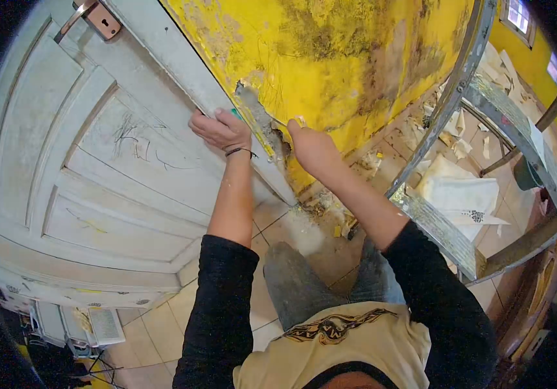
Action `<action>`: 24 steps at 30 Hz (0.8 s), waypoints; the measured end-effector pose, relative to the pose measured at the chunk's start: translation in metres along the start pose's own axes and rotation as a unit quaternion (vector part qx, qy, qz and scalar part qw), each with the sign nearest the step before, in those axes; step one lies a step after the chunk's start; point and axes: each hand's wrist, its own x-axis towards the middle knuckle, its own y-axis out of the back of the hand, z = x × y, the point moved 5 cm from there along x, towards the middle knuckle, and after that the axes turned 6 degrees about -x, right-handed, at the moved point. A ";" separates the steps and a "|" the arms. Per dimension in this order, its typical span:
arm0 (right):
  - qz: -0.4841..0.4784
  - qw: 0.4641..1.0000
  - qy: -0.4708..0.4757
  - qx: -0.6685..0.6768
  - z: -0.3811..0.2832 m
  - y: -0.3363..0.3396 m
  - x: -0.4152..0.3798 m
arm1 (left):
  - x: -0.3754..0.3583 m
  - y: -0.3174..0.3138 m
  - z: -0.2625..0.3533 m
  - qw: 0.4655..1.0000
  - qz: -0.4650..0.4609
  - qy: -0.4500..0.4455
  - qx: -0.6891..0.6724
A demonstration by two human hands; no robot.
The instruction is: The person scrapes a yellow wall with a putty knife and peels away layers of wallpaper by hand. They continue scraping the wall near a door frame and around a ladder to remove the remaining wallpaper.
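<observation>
My left hand [222, 131] is wrapped around the edge of the white door frame [181, 74], with a dark cord on its wrist. A small green spot shows beside its thumb. My right hand [314, 149] is closed around a scraper [278, 122], whose handle is mostly hidden in the fist. Its thin blade points left at the broken strip of the yellow wall [343, 71]. There, grey plaster [252, 107] is bared beside the frame, with a ragged dark hole lower down.
A white panelled door [116, 149] with a metal handle [102, 21] stands on the left. A paint-spattered stepladder [443, 236] is close on the right. Plaster crumbs and dust [307, 227] lie on the tiles at the wall's foot. Paper scraps [460, 188] cover the floor beyond.
</observation>
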 end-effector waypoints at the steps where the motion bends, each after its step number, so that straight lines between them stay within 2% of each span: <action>1: -0.005 1.000 -0.004 0.013 -0.001 0.003 0.000 | -0.001 0.000 -0.004 1.000 -0.005 0.008 0.004; 8: 0.008 0.999 -0.024 0.030 0.000 -0.007 -0.013 | 0.001 0.000 0.000 1.000 -0.011 -0.001 0.003; 12: -0.033 0.999 -0.022 0.008 0.002 0.000 -0.009 | -0.002 -0.001 0.000 1.000 -0.013 0.014 0.006; 15: -0.006 0.999 -0.021 0.038 0.009 -0.003 -0.022 | 0.003 0.002 0.005 1.000 0.009 -0.007 -0.008; 18: -0.051 0.994 -0.071 0.070 0.005 -0.022 -0.027 | 0.000 0.003 0.005 1.000 0.007 0.007 -0.005; 20: 0.000 0.985 -0.052 0.162 -0.012 -0.034 -0.018 | 0.002 0.002 0.006 1.000 0.010 0.000 0.001; 21: -0.032 0.984 -0.060 0.165 -0.018 -0.041 -0.013 | 0.002 0.002 0.003 1.000 0.009 -0.002 0.001; 24: -0.011 0.972 -0.102 0.211 -0.020 -0.047 -0.014 | 0.001 0.000 0.000 1.000 -0.002 -0.014 -0.004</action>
